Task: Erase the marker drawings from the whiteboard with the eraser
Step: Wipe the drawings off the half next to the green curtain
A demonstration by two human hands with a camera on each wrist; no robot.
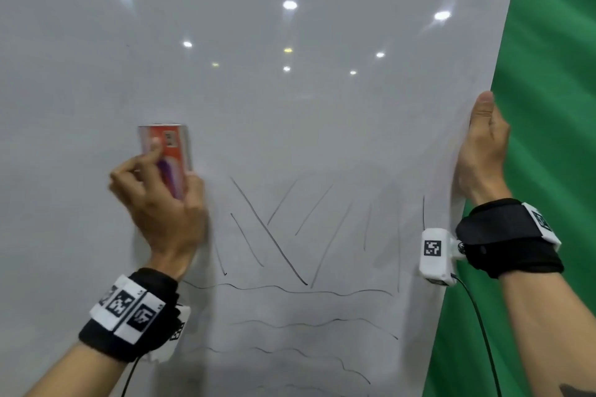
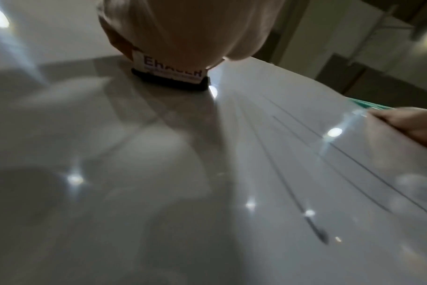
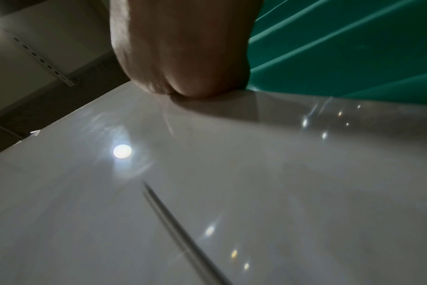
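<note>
A glossy whiteboard (image 1: pixel 290 106) fills the head view, with black marker lines (image 1: pixel 267 232) slanting across its lower middle and wavy lines (image 1: pixel 290 292) below them. My left hand (image 1: pixel 161 200) grips an orange and purple eraser (image 1: pixel 167 151) and presses it flat on the board, left of the drawings. In the left wrist view the eraser (image 2: pixel 173 71) shows a white label and a dark felt base against the board (image 2: pixel 159 173). My right hand (image 1: pixel 482 151) clasps the board's right edge, thumb on the front face; the fingers behind are hidden. Its palm (image 3: pixel 183 48) shows in the right wrist view.
A green cloth backdrop (image 1: pixel 548 106) hangs behind the board's right edge. Ceiling lights reflect as bright spots (image 1: pixel 289 4) on the upper board. A black cable (image 1: pixel 483 332) runs from the right wrist camera down along the forearm.
</note>
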